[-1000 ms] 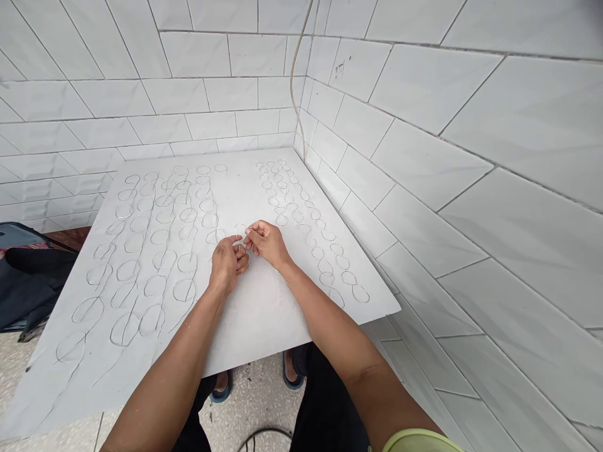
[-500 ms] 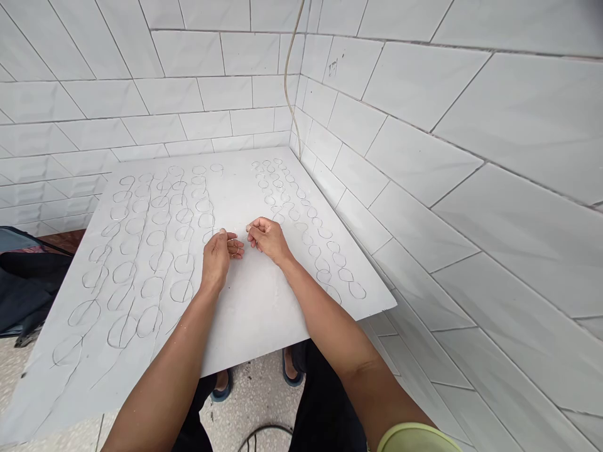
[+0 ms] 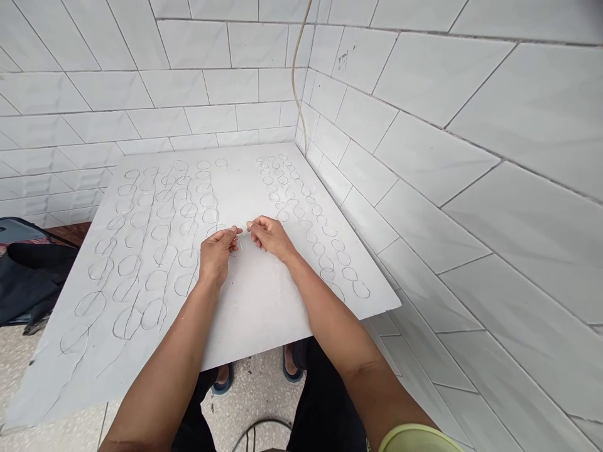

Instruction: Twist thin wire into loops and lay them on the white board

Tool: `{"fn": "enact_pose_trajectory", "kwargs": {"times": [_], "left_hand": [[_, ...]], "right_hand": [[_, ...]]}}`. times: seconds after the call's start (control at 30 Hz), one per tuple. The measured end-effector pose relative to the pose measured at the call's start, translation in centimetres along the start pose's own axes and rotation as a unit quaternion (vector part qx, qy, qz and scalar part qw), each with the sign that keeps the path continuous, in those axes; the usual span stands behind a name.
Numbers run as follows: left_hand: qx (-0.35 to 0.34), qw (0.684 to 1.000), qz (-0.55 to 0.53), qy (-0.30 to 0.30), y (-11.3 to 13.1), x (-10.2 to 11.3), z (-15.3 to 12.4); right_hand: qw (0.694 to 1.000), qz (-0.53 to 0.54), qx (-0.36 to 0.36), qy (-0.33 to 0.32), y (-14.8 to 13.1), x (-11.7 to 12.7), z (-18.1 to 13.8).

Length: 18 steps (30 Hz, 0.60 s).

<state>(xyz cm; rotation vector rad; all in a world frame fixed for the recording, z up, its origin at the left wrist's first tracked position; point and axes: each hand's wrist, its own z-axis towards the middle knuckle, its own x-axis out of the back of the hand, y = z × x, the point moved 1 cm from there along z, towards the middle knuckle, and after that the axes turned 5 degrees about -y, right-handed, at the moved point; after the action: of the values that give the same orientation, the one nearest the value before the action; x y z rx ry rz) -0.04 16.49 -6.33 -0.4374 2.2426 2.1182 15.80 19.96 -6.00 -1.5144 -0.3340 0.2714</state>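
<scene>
My left hand (image 3: 217,254) and my right hand (image 3: 270,236) meet over the middle of a white board (image 3: 254,307). Both pinch a thin clear loop of wire or line (image 3: 238,237) between thumb and fingers, the fingertips nearly touching. The loop is very faint and hard to make out. To the left of my hands lie several rows of larger thin loops (image 3: 151,251) laid out on the board. To the right runs a band of smaller loops (image 3: 306,220) toward the board's right edge.
White tiled walls (image 3: 424,157) close in behind and to the right of the board. A thin cord (image 3: 296,81) hangs in the corner. A dark bag (image 3: 23,276) sits on the floor at left. My legs and sandals show below the board's near edge.
My hands parted briefly half a second ago, the left holding the loop alone, and have come together again on it. The view shifted slightly.
</scene>
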Motion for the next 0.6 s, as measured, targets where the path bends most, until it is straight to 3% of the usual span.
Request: {"fn": "enact_pose_trajectory", "kwargs": {"times": [0.13, 0.27, 0.47, 0.6], "left_hand": [[-0.027, 0.998, -0.025, 0.056, -0.1, -0.2, -0.1], [-0.03, 0.997, -0.032, 0.062, -0.1, -0.4, -0.2], [-0.017, 0.994, -0.085, 0.062, -0.1, -0.2, 0.1], [-0.036, 0.997, -0.011, 0.068, -0.1, -0.2, 0.2]], "right_hand": [[0.995, -0.056, -0.013, -0.081, -0.2, -0.6, -0.5], [0.986, -0.077, -0.014, -0.145, 0.0, -1.2, -0.6], [0.989, -0.108, -0.006, -0.104, 0.8, -1.3, -0.2], [0.976, -0.212, 0.012, -0.047, 0.8, -1.7, -0.6]]}}
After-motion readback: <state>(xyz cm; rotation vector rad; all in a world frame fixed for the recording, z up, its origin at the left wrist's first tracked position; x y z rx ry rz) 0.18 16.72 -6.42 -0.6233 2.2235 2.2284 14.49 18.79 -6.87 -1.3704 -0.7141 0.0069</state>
